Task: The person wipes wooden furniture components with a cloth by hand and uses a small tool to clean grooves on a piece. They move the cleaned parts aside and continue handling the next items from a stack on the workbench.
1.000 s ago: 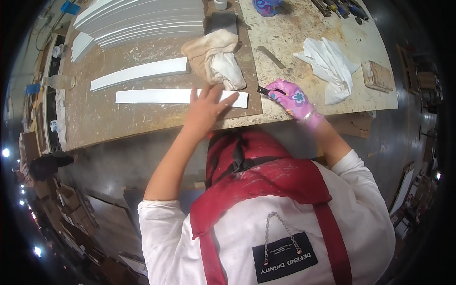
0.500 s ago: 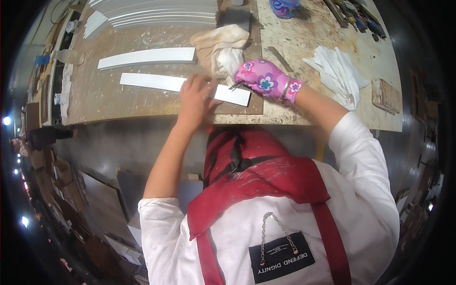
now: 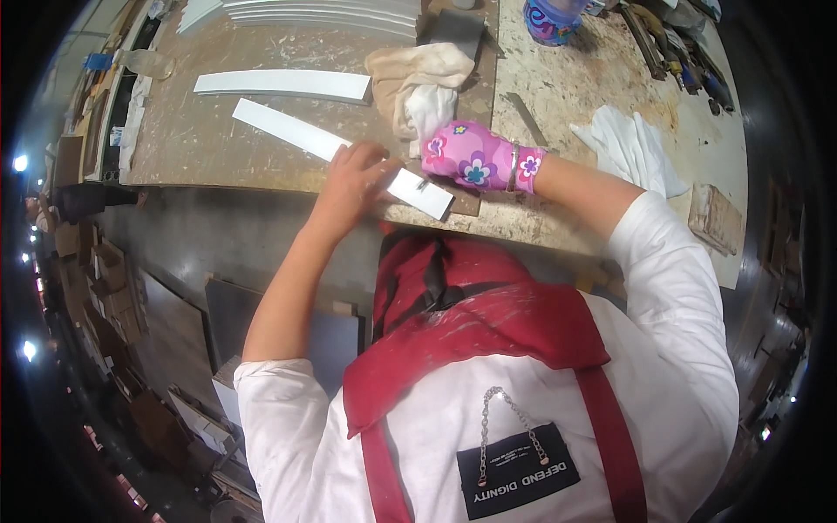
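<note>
A long white strip [image 3: 283, 128] lies slantwise near the table's front edge, its right end close to the edge. My bare left hand [image 3: 357, 179] grips it across the middle, fingers bent over it. My right hand [image 3: 471, 157], in a pink flowered glove, is closed just above the strip's right end. A small dark tip sticks out below its fingers onto the white face; the rest of that tool is hidden in the glove. Behind the right hand lies a crumpled beige and white cloth [image 3: 417, 74]. A second white strip [image 3: 283, 83] rests farther back.
Several white strips [image 3: 323, 17] are stacked at the back left. A blue patterned tub [image 3: 551, 22] stands at the back, with hand tools [image 3: 671, 52] right of it. A white cloth [image 3: 623, 148], a worn block [image 3: 715, 218] and a flat metal bar [image 3: 526, 118] lie on the right.
The held strip has turned, its right end swinging nearer to me and its left end away. Both hands have shifted slightly nearer to me. The view has shifted too.
</note>
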`<action>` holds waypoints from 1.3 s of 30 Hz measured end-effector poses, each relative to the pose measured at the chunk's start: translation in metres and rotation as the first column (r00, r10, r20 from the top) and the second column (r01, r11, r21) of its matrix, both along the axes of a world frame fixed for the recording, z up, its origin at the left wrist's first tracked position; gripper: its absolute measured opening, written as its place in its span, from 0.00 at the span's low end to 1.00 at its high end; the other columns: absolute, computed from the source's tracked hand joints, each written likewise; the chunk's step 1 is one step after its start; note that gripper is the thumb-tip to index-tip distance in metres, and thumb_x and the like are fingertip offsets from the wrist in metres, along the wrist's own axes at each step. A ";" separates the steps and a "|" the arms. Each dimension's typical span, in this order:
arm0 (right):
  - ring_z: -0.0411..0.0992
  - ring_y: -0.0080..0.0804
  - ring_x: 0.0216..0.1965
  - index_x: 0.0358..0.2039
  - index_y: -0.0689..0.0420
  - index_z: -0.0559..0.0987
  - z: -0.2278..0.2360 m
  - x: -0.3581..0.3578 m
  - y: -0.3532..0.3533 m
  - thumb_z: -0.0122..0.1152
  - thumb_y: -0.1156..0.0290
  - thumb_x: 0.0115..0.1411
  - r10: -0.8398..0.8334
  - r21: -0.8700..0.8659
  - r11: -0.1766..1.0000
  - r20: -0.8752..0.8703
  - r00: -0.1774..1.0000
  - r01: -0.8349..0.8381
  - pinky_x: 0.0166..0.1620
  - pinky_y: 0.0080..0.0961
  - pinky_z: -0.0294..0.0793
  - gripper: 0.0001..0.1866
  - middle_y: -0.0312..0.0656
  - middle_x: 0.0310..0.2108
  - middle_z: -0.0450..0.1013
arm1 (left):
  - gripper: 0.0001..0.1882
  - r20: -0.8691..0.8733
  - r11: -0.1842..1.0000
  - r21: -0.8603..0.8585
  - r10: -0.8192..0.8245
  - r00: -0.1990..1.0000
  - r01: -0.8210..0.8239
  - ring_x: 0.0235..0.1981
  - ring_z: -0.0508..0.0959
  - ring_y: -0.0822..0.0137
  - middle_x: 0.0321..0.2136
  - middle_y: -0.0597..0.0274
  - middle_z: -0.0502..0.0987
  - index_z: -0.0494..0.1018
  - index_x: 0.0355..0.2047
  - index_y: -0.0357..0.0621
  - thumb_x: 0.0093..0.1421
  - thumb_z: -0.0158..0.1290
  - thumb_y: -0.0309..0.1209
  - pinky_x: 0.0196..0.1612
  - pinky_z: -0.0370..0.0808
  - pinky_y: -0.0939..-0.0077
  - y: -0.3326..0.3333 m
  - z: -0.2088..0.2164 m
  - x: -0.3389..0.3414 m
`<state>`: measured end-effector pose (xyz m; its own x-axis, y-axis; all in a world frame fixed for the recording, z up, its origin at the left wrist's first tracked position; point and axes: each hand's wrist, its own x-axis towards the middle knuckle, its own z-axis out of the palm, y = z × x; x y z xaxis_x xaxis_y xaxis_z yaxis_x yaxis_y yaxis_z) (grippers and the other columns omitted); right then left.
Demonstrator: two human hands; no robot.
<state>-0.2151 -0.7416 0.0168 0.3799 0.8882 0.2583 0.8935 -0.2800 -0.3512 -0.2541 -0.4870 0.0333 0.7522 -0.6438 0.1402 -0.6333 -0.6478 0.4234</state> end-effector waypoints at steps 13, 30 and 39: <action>0.74 0.42 0.42 0.39 0.54 0.74 0.021 -0.026 -0.030 0.62 0.69 0.49 -0.112 -0.099 0.990 -0.133 0.985 0.099 0.43 0.37 0.74 0.15 0.42 0.38 0.73 | 0.26 0.024 0.988 0.121 -0.104 0.994 0.100 0.52 0.71 0.59 0.45 0.63 0.72 0.74 0.48 0.53 0.45 0.62 0.30 0.57 0.64 0.52 -0.021 0.007 -0.022; 0.75 0.44 0.30 0.31 0.54 0.74 0.008 -0.057 -0.071 0.55 0.70 0.54 -0.039 -0.143 0.990 -0.180 0.983 0.013 0.32 0.38 0.75 0.04 0.44 0.28 0.72 | 0.29 -0.048 0.994 0.092 -0.061 0.997 0.065 0.54 0.70 0.58 0.47 0.66 0.72 0.72 0.49 0.54 0.43 0.63 0.27 0.62 0.60 0.48 -0.041 -0.001 -0.024; 0.75 0.43 0.32 0.31 0.54 0.75 0.014 -0.065 -0.065 0.54 0.72 0.53 -0.118 -0.130 0.986 -0.072 0.990 0.108 0.34 0.37 0.76 0.04 0.43 0.29 0.72 | 0.26 -0.105 0.994 0.085 -0.058 0.993 0.067 0.54 0.70 0.55 0.49 0.61 0.72 0.72 0.48 0.51 0.45 0.59 0.23 0.62 0.59 0.49 -0.043 0.002 -0.024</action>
